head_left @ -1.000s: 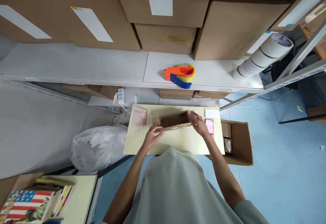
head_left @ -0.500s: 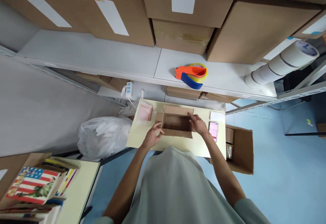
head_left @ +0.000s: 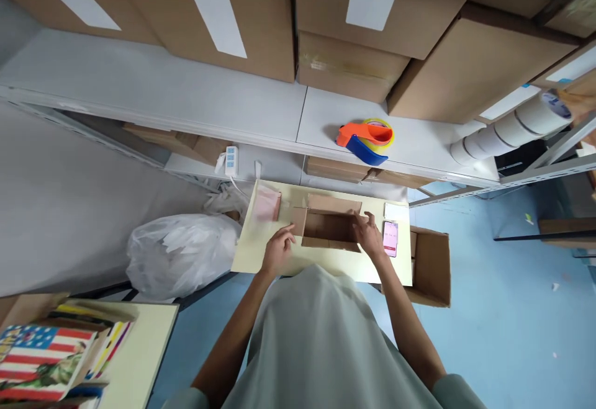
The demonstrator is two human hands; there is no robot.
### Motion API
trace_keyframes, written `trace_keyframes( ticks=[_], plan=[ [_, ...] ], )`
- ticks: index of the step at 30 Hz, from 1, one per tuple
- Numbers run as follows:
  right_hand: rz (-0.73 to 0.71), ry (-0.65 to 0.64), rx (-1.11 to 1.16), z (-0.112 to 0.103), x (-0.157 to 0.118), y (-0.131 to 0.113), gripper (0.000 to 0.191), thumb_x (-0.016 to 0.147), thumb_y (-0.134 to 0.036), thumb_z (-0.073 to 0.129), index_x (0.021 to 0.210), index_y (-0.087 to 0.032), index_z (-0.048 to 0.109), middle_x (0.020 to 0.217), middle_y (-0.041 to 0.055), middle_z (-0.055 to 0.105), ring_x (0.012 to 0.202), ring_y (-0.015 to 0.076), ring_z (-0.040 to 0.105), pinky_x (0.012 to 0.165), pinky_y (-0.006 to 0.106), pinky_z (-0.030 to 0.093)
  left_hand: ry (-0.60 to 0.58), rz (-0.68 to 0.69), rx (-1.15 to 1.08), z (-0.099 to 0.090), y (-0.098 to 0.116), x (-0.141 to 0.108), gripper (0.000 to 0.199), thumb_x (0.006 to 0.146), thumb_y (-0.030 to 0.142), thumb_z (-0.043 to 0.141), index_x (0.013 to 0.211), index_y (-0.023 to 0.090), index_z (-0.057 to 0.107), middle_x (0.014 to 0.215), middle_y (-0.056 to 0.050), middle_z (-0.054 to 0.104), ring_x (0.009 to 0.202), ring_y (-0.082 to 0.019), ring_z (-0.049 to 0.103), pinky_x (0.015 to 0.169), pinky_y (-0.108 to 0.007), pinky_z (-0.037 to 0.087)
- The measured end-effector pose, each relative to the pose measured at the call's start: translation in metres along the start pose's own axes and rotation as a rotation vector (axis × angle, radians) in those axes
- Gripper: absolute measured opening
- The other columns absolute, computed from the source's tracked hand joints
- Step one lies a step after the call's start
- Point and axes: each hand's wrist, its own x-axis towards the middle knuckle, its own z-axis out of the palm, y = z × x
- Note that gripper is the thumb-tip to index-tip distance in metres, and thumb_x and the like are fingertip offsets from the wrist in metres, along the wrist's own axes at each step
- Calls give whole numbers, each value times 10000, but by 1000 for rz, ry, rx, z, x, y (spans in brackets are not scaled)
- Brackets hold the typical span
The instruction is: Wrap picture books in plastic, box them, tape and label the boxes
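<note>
A small open cardboard box [head_left: 331, 203] sits on the pale yellow table [head_left: 251, 257], its flaps folded outward and its inside showing bare cardboard. My left hand [head_left: 278, 249] is at the box's left flap, fingers slightly bent and apart, fingertips at or very near the flap's edge. Over the right end of the box is my right hand [head_left: 369, 236], its fingers spread at the right side; whether they press on the cardboard I cannot tell. A phone [head_left: 390, 238] with a pink screen lies just right of that hand. At the table's left lies a pink, plastic-covered item [head_left: 267, 204].
A shelf [head_left: 195, 95] above the table holds large cartons, an orange-and-blue tape dispenser [head_left: 365, 139] and stacked tape rolls [head_left: 512, 125]. An open carton [head_left: 433, 266] stands on the right. On the left are a stuffed plastic bag [head_left: 184, 257] and a table with books [head_left: 46, 359].
The view has shifted slightly. My left hand has drawn back a little from the box's left flap, with its fingers closer together. My right hand stays at the box's right end, its fingers lifting apart.
</note>
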Motion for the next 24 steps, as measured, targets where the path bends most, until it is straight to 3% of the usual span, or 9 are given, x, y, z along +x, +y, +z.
trace_keyframes(
  ticks=[2, 4, 6, 10, 15, 20, 24],
  plan=[
    [9, 58, 68, -1, -17, -5, 529, 1125, -377, 475, 1644, -303, 545, 1610, 189, 512, 1041, 290, 777, 744, 398, 682, 121, -77, 16, -17, -14, 17, 264, 952, 149, 478, 946, 250, 721, 1340, -89, 792, 1244, -241, 747, 1096, -411, 586],
    [29, 105, 144, -1, -33, -12, 503, 1119, -414, 490, 1597, -302, 600, 1557, 175, 572, 995, 278, 779, 780, 431, 694, 181, -256, 86, -36, -32, 40, 258, 980, 174, 499, 1090, 228, 725, 1266, -110, 807, 1121, -244, 778, 1015, -380, 607],
    [56, 154, 205, -1, -48, -21, 484, 1115, -437, 492, 1551, -292, 646, 1510, 164, 618, 1045, 292, 775, 837, 463, 699, 150, -444, 179, -54, -53, 66, 279, 989, 178, 526, 1197, 199, 712, 1241, -126, 808, 1061, -246, 787, 996, -366, 600],
    [128, 228, 267, -4, -74, -39, 492, 1112, -483, 482, 1483, -248, 704, 1468, 178, 655, 1210, 346, 742, 856, 488, 698, 105, -559, 245, -76, -88, 111, 251, 975, 169, 582, 1196, 148, 700, 1227, -198, 788, 1129, -317, 768, 1062, -434, 559],
    [177, 271, 305, -8, -103, -55, 490, 1127, -531, 460, 1445, -263, 721, 1441, 154, 695, 1242, 340, 733, 993, 548, 671, 55, -618, 288, -70, -105, 134, 203, 958, 172, 609, 1149, 158, 676, 1252, -221, 749, 1222, -343, 725, 1083, -439, 534],
    [240, 282, 322, -7, -128, -53, 508, 1110, -575, 480, 1408, -256, 740, 1423, 161, 723, 1178, 344, 757, 998, 569, 668, 39, -666, 319, -58, -107, 139, 280, 955, 272, 632, 1200, 138, 641, 1319, -260, 702, 1211, -360, 716, 1006, -427, 561],
    [269, 269, 319, -7, -137, -50, 503, 1100, -558, 494, 1393, -237, 748, 1383, 166, 747, 1133, 346, 770, 974, 568, 672, 7, -685, 326, -61, -111, 147, 240, 879, 318, 715, 1047, 152, 669, 1130, -226, 750, 1121, -371, 742, 935, -421, 579]
  ],
)
